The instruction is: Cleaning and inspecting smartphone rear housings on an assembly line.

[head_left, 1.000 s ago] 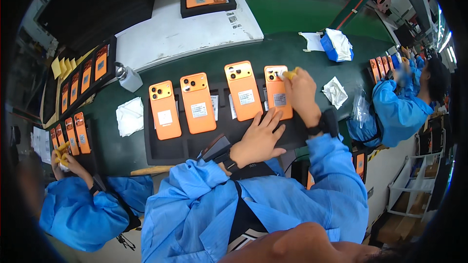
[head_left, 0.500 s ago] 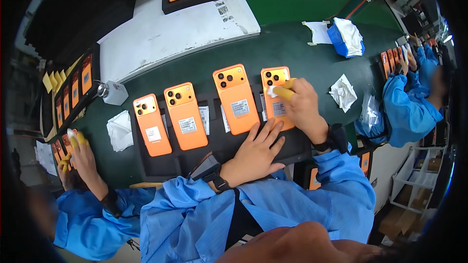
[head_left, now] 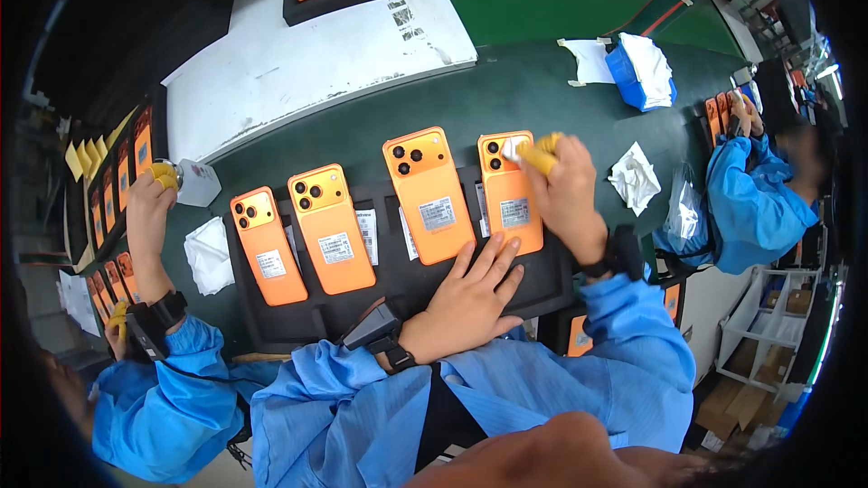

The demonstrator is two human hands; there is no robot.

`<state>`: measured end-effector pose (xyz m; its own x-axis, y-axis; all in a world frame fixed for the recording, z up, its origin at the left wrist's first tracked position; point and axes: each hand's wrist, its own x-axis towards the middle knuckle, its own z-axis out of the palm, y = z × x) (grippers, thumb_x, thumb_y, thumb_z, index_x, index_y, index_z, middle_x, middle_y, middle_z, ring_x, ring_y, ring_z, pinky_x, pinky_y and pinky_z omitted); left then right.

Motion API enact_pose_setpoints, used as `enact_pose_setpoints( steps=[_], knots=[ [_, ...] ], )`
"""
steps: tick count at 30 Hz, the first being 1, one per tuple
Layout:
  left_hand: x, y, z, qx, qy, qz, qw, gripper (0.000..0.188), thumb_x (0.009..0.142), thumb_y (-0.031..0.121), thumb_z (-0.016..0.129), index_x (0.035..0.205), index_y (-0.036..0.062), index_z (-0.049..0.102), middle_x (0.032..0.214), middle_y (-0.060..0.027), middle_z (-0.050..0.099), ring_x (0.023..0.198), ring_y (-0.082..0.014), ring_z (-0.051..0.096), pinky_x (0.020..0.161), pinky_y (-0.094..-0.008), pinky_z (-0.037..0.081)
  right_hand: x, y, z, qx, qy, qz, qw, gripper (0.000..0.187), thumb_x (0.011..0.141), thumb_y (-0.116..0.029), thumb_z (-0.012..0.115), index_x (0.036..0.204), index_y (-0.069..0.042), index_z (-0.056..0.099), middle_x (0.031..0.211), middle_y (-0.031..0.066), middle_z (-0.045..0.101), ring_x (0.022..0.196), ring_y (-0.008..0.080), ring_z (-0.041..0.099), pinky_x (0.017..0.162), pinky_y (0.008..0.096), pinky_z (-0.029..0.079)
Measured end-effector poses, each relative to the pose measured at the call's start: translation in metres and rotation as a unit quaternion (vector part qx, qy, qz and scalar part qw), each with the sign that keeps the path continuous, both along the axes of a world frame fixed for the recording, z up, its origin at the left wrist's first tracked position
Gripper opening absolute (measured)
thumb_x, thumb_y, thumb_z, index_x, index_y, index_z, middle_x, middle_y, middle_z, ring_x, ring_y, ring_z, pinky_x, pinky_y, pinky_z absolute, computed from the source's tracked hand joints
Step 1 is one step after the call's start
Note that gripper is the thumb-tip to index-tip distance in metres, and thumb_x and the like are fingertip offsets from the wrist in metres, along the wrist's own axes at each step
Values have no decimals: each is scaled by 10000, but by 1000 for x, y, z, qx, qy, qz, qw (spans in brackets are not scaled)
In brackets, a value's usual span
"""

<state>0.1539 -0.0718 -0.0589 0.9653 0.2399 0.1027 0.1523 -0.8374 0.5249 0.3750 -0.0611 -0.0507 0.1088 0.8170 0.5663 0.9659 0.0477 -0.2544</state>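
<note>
Four would be a count, so: several orange phones lie back side up in a black tray (head_left: 547,276). My right hand (head_left: 571,194), with yellow covers on its fingertips, pinches a small white wipe (head_left: 512,148) against the camera area of the rightmost phone (head_left: 515,188). My left hand (head_left: 466,303) lies palm down with fingers stretched out, its fingertips at that phone's lower edge. To the left are a second phone (head_left: 425,181), a third (head_left: 328,217) and another at the tray's left end (head_left: 268,239). Each bears a label.
A crumpled white cloth (head_left: 635,178) lies right of the tray, another (head_left: 209,256) left. A blue box (head_left: 624,72) of white wipes stands behind. A co-worker's hand (head_left: 149,217) touches a bottle (head_left: 197,184) at left. Another person (head_left: 759,203) works at far right.
My right hand has moved the wipe upward, to beside the lenses. My left hand stays at the phone's lower edge. The left co-worker's hand has gone from the phones to the bottle.
</note>
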Motion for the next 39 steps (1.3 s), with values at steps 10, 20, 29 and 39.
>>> enact_pose_setpoints(
  steps=[10, 20, 29, 39],
  knots=[
    [0, -1, 1, -7, 12, 6, 1000, 656, 818, 473, 660, 1289, 24, 574, 1507, -221, 327, 1433, -375, 235, 1116, -556, 230, -1, 23, -2, 24, -25, 6, 999, 116, 692, -103, 689, 806, -79, 694, 812, 91, 556, 763, 299, 544, 678, 421, 418],
    [0, -1, 2, -4, -1, 17, 1000, 647, 802, 465, 673, 1267, 23, 592, 1489, -219, 356, 1407, -384, 282, 1099, -553, 269, -7, 26, 9, 25, -77, 83, 993, 219, 689, -86, 625, 862, -148, 746, 792, 25, 550, 766, 237, 545, 735, 381, 433],
    [2, -5, 3, 4, 8, 21, 1000, 632, 805, 467, 664, 1258, 30, 604, 1491, -208, 360, 1417, -371, 271, 1114, -535, 250, -8, 28, 9, 10, -114, 137, 984, 220, 686, -132, 629, 880, -125, 732, 828, 15, 559, 828, 222, 555, 860, 421, 431],
    [2, 0, 1, -12, 4, 20, 1000, 642, 785, 450, 688, 1235, 0, 605, 1476, -201, 383, 1423, -358, 270, 1122, -524, 239, -11, 32, 21, -63, -83, 131, 986, 215, 681, -77, 645, 865, -134, 739, 833, 13, 594, 829, 233, 560, 883, 416, 429]
  ],
)
